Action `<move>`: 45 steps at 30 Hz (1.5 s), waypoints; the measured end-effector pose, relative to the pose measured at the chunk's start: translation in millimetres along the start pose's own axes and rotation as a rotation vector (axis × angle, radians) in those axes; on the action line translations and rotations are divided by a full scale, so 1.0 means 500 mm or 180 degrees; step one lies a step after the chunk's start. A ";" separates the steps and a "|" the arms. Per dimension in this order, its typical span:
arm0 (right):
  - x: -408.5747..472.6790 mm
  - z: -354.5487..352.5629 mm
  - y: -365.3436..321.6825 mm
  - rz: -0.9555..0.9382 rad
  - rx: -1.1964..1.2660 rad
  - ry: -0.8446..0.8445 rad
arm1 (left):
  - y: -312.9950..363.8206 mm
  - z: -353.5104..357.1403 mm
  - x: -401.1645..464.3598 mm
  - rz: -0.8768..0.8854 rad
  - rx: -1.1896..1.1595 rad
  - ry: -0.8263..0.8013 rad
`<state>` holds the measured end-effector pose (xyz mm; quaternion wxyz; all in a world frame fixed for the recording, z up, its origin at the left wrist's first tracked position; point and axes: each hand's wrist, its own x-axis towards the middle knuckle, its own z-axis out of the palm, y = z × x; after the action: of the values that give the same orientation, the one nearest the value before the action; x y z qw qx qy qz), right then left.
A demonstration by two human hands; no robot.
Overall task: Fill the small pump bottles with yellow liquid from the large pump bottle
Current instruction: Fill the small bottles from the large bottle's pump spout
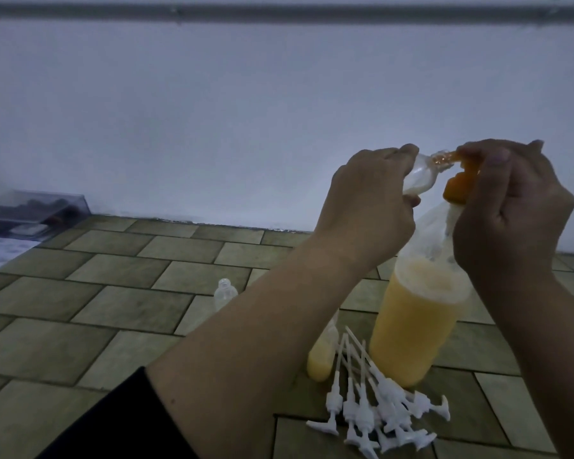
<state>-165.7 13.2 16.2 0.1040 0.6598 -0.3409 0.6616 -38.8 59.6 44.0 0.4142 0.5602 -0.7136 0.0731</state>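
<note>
A person's left hand (371,190) grips 1 small clear bottle (188,177), tilted, neck at the orange pump spout (458,188) of the large pump bottle (411,326); right hand (511,207) fingers are curled over the pump head. 1 filled small bottle (320,359) and loose white pumps (378,412) lie at its base, 1 empty bottle (225,293) to its left. Risk: neck slips off spout w/ next press, liquid spills onto tiles; hard push could tip the big bottle.
</note>
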 end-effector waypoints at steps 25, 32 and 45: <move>-0.008 0.001 0.015 -0.0065 -0.0028 0.0065 | 0.004 0.007 0.005 0.0032 -0.0175 0.0066; 0.019 -0.017 -0.007 0.0143 0.0206 -0.0081 | 0.001 -0.013 0.016 0.0072 -0.0281 0.0099; 0.019 -0.024 -0.006 0.0213 0.0155 -0.0194 | -0.012 -0.030 0.032 0.0035 -0.0214 -0.0159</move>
<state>-174.8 19.4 27.3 0.0553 0.6701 -0.3496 0.6524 -26.5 54.2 62.5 0.4145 0.5437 -0.7289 0.0373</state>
